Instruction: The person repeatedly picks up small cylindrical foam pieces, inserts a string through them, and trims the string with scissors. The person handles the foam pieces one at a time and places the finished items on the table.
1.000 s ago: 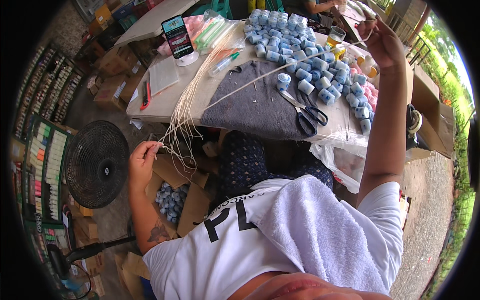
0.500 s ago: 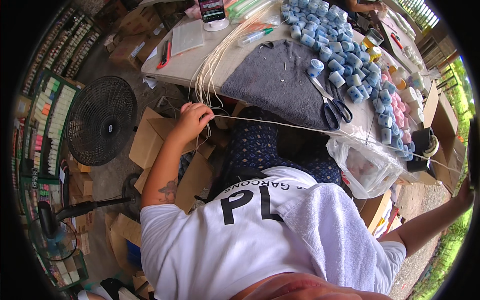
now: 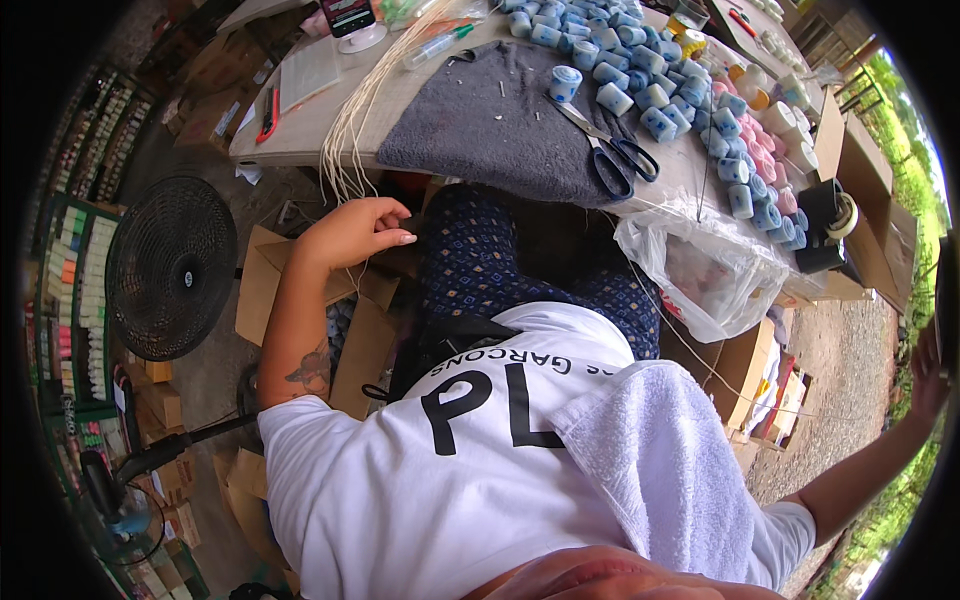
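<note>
My left hand (image 3: 362, 232) hovers just off the table's front edge, its fingers loosely bent and the thumb apart, with nothing visible in it. Beside it, a bundle of cream cords (image 3: 362, 110) drapes over the edge. One thin white string (image 3: 690, 335) hangs slack past my legs toward the right. Far out at the right rim is my right hand (image 3: 928, 380), small and dark; whether its fingers hold anything is unclear. Scissors (image 3: 600, 150) with dark handles lie partly on a grey towel (image 3: 480, 120), close to one blue-and-white cylinder (image 3: 565, 84).
Many blue-and-white cylinders (image 3: 660, 95) and some pink ones (image 3: 762, 150) cover the table's right side. A clear plastic bag (image 3: 700, 270) hangs from its edge, near a tape dispenser (image 3: 828, 225). A red cutter (image 3: 268, 115), a phone (image 3: 350, 18) and a black fan (image 3: 172, 268) are left.
The string was stretched taut from my left hand toward my right; now it has left my left hand and sags. My left hand has opened. The view has shifted right.
</note>
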Motion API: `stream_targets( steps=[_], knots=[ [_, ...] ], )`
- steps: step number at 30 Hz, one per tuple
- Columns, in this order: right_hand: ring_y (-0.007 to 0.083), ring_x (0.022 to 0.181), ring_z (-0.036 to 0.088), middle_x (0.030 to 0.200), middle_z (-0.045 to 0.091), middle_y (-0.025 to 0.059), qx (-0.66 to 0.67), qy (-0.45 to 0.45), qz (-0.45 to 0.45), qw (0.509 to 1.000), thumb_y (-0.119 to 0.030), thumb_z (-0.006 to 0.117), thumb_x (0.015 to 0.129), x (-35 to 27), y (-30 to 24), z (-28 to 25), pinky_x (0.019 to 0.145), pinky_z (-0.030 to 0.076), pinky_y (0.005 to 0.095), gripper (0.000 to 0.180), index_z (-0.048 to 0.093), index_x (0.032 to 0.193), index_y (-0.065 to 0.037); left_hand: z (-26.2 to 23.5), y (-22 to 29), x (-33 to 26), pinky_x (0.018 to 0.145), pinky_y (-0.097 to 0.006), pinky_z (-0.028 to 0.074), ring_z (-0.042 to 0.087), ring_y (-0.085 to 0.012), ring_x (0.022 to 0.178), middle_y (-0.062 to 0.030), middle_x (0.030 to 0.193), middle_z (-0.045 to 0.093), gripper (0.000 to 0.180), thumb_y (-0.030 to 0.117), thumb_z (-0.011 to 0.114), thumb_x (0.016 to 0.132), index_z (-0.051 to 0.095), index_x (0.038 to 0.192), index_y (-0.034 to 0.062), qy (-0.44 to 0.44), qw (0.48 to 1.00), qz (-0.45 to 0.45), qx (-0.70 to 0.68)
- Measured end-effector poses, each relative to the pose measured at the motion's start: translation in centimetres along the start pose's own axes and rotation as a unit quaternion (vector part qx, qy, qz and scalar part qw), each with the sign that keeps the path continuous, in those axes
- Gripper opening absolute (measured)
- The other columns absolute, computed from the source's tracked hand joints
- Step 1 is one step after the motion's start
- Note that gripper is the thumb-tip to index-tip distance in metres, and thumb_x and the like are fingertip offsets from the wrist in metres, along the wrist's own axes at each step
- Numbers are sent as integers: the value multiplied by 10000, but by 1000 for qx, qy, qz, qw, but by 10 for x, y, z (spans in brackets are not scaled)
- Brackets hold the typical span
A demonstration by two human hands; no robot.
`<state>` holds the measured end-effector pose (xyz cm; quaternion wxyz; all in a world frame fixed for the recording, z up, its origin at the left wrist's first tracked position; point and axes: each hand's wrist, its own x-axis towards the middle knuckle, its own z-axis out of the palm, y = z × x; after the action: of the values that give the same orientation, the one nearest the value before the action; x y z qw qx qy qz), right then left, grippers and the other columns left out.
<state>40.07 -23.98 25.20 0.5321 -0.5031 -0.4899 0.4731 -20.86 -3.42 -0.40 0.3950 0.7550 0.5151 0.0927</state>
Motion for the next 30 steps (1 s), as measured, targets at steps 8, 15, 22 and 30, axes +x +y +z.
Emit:
stream_targets(
  steps=[8,15,22,30],
  knots=[
    [21,492,250,582,284,-91,-182,-172,149,957,-419,384,1015,65,133,169,444,227,213,443,590,1006,-27,115,84,96,996,-370,416,543,-307,1174,-202,1253,569,489,299,564,920,507,1288,-18,-192,958,148,152],
    [55,589,395,685,440,-51,-257,-206,290,899,-477,376,1000,53,185,138,512,364,212,464,637,1030,-94,240,63,208,1066,-395,339,440,-345,1267,-210,1384,430,515,148,553,885,408,1359,7,-14,956,244,160],
    [41,514,247,617,276,-85,-201,-146,387,888,-408,364,1020,35,232,129,466,245,219,429,583,1075,-44,236,66,198,947,-342,457,578,-211,1083,-89,1170,611,310,193,549,939,550,1217,56,-259,840,26,-476],
    [59,516,294,627,329,-59,-154,-179,416,878,-445,391,1005,51,264,138,454,285,232,456,613,1067,-51,189,54,106,989,-337,442,571,-198,1109,-120,1226,587,438,345,402,1011,523,1276,18,-314,820,-43,-477]
  ],
)
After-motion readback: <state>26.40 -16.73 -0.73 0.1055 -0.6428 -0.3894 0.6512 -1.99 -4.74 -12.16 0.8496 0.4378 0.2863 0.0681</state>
